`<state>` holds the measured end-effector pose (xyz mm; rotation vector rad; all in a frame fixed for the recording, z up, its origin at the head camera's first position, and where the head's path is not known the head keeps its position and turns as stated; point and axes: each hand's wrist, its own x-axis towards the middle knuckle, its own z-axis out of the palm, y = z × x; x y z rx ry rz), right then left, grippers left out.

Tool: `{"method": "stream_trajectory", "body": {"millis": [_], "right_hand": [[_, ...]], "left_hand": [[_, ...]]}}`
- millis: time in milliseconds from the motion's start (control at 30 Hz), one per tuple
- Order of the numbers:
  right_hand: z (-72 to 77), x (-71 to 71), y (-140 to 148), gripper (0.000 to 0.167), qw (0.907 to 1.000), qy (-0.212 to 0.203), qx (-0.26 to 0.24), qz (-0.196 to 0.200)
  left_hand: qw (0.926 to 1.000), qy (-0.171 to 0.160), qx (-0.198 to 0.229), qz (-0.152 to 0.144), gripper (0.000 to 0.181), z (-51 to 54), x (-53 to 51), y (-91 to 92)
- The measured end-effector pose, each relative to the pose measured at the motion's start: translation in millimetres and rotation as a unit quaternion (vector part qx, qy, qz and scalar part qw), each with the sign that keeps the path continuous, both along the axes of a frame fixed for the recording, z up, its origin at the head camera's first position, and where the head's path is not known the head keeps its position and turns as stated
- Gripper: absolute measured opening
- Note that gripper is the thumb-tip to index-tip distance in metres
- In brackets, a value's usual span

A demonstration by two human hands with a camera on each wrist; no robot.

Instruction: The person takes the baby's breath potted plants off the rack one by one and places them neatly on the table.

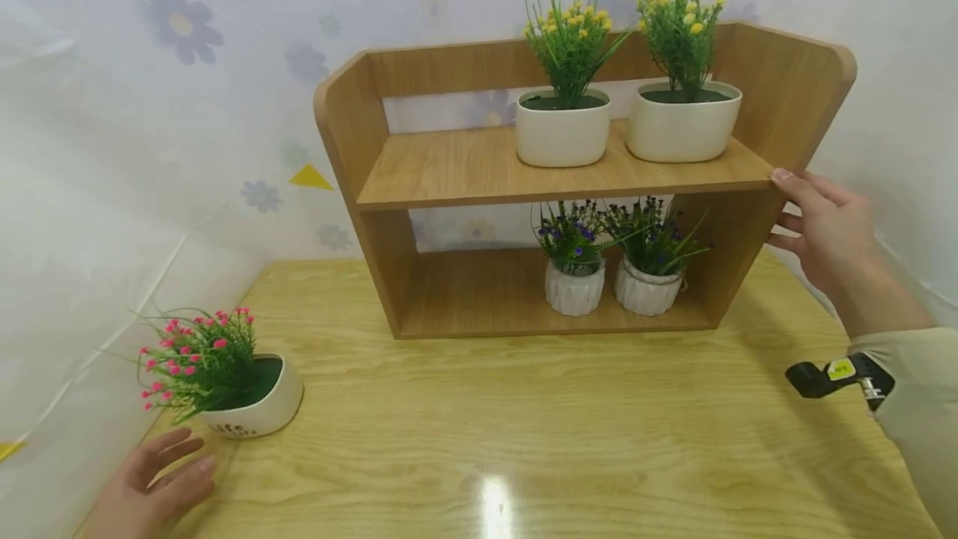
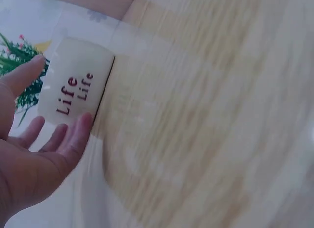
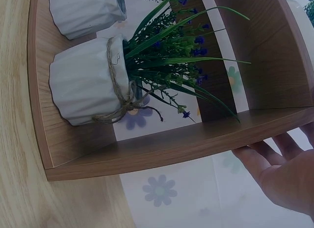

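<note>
My left hand (image 1: 153, 481) is beside a white oval pot (image 1: 258, 410) with pink flowers, at the left of the table. Its fingers are loosely bent, and "Life" lettering shows on the pot in the left wrist view. On the right, my right hand (image 1: 834, 231) grips the side panel of a two-tier wooden shelf (image 1: 449, 169). The thumb lies at the front edge and the fingers lie against the outer face, as the right wrist view also shows in part. Two white oval pots with yellow flowers, a left one (image 1: 563, 135) and a right one (image 1: 683, 130), stand on the upper tier.
Two small white ribbed pots with purple flowers, a left one (image 1: 575, 289) and a right one (image 1: 647, 288), stand on the lower tier; the right one has twine round it. A flower-patterned cloth (image 1: 224, 106) hangs behind the wood-grain table (image 1: 479, 422).
</note>
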<state>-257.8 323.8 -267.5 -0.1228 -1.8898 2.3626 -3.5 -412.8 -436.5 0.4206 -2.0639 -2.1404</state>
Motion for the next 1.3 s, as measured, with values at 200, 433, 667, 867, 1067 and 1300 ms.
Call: {"method": "stream_trajectory", "body": {"millis": [200, 433, 667, 867, 1067, 1300], "right_hand": [[-0.1, 1.5, -1, 0.066, 0.9999, -0.009, 0.011, 0.000], [0.5, 1.5, -4, 0.064, 0.9999, -0.010, 0.003, -0.008], [-0.4, 3.4, -5, 0.058, 0.9999, 0.001, 0.009, -0.005], [0.2, 4.8, -5, 0.058, 0.9997, 0.004, 0.021, -0.006], [-1.0, 5.5, -6, 0.055, 0.9997, 0.016, 0.009, -0.013], [-2.0, 6.9, -5, 0.053, 0.9995, 0.022, 0.017, -0.012]], "left_hand": [[0.9983, -0.040, -0.035, -0.025, 0.030, 7.2, -3.4, 27.0], [0.9922, -0.007, -0.077, -0.098, 0.036, 19.1, -17.5, 62.2], [0.9868, -0.002, -0.083, -0.139, 0.034, 33.6, -36.2, 90.4], [0.9827, 0.001, -0.075, -0.169, 0.038, 44.9, -52.4, 119.3], [0.9755, 0.047, -0.069, -0.204, 0.040, 51.3, -73.4, 149.8], [0.9709, 0.047, -0.046, -0.230, 0.046, 61.6, -93.9, 175.0]]}}
